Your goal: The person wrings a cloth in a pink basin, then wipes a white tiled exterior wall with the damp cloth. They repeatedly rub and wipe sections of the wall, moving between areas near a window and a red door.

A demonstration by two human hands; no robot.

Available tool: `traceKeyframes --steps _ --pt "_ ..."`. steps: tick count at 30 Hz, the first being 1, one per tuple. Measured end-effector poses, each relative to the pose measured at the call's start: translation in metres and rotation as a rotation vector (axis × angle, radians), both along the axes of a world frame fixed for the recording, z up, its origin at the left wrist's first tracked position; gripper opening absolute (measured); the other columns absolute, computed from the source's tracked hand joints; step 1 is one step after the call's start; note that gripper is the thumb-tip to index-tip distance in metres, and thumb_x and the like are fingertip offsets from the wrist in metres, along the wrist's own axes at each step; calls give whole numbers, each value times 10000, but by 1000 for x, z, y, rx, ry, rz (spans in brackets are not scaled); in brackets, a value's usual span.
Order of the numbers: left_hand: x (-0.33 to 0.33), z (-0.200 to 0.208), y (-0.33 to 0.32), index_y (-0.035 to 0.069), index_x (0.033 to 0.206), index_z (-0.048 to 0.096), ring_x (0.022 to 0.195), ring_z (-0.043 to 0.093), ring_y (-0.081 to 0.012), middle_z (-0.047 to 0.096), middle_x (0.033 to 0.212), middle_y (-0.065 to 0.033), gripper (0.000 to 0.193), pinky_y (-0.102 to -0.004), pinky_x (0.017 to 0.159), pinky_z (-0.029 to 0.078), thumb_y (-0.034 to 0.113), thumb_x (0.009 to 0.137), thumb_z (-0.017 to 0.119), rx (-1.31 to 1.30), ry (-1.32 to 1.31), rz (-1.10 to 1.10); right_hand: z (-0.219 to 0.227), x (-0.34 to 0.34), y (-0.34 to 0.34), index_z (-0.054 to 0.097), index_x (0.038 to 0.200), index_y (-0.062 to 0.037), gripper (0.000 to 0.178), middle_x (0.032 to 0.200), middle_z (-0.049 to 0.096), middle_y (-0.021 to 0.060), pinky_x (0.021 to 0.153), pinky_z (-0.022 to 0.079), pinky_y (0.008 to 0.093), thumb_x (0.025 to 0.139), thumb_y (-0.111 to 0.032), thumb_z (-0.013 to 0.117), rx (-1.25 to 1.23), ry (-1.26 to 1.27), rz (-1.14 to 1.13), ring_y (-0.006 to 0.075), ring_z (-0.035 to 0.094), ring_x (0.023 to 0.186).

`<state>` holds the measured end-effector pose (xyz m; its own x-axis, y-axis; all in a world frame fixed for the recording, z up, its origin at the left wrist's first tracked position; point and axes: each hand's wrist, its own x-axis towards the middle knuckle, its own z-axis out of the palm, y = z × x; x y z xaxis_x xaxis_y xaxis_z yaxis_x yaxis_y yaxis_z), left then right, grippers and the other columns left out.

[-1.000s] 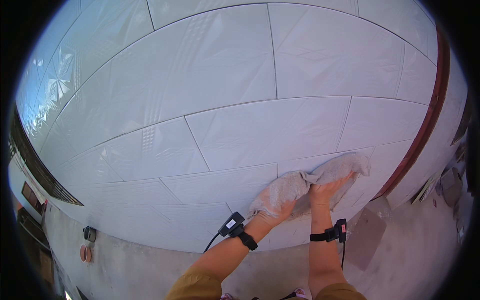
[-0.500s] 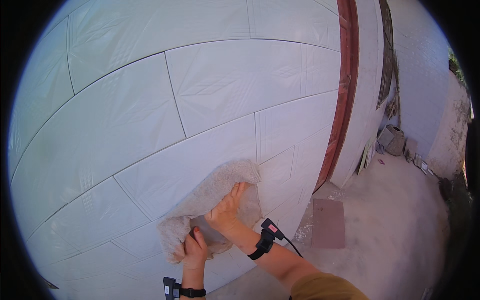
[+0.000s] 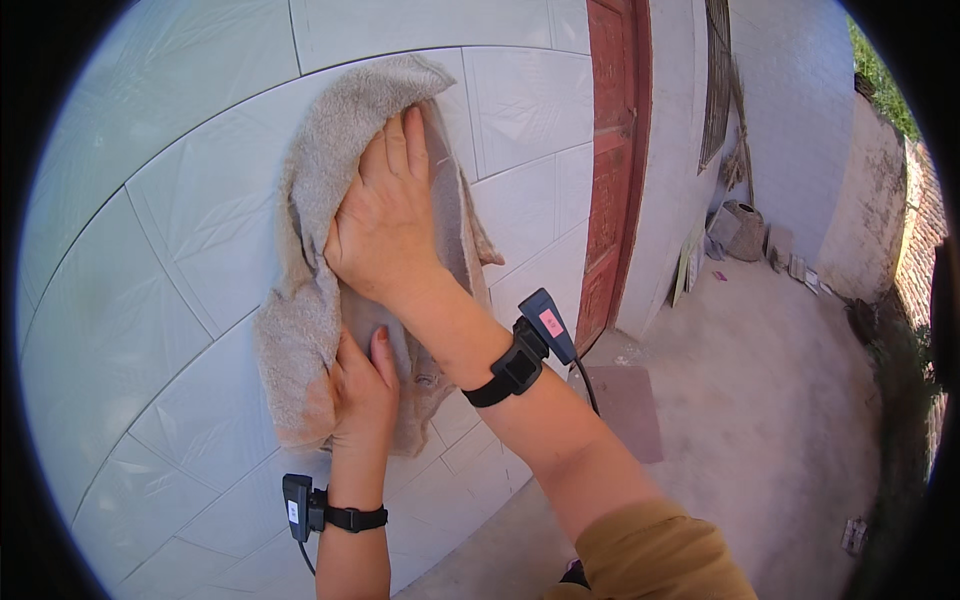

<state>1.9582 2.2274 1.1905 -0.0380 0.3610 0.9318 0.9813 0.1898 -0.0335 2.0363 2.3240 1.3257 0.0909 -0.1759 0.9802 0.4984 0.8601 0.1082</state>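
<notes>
in the head view, the cloth (image 3: 325, 130) is up against the white tiled wall (image 3: 180, 290), left of the red door (image 3: 608, 170). it is grey-beige with a thick, rough nap, and hangs in a long bunched shape: a fold runs down its left side, its middle looks flatter and darker, and the lower part shows wrinkles and pinkish-brown tints. a corner sticks out to the right.

the right hand (image 3: 385, 215) lies flat on the upper part of the cloth, fingers extended upward and only slightly parted. the left hand (image 3: 362, 395) is lower, at the cloth's lower part, thumb raised and apart — its other fingers are partly hidden by the fold, so whether they grip cannot be told. each wrist wears a black strap with a small box.

off to the right, by the far wall, stands a grey pot (image 3: 745, 232) with a dark opening at its top — what is in it cannot be made out. a reddish-brown slab (image 3: 625, 410) lies on the concrete floor (image 3: 760, 400).
</notes>
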Motion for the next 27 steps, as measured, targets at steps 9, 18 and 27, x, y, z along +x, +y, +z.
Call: traceKeyframes --steps 9,18,27 --pt "73 24 60 -21 1480 432 1399 390 -448 449 1499 -252 688 -559 1167 270 325 931 658 -133 161 -121 13 93 93 491 1364 115 566 1390 453 378 1188 243 566 961 -283 501 130 6 -510 514 391 1350" --pt "116 -34 99 72 1436 512 1332 467 -380 507 1455 -148 545 -511 1111 364 291 946 604 -326 237 -424 -126 167 188 518 1362 70 636 1435 435 332 1194 220 566 915 -380 561 -158 182 -98 522 335 1384" --pt "158 -138 130 68 1414 524 1305 489 -366 524 1431 -148 517 -484 1086 388 270 944 601 -640 2 -663 -336 219 240 423 1448 88 706 1541 352 317 1208 193 553 976 -432 498 -484 268 -103 512 279 1438"
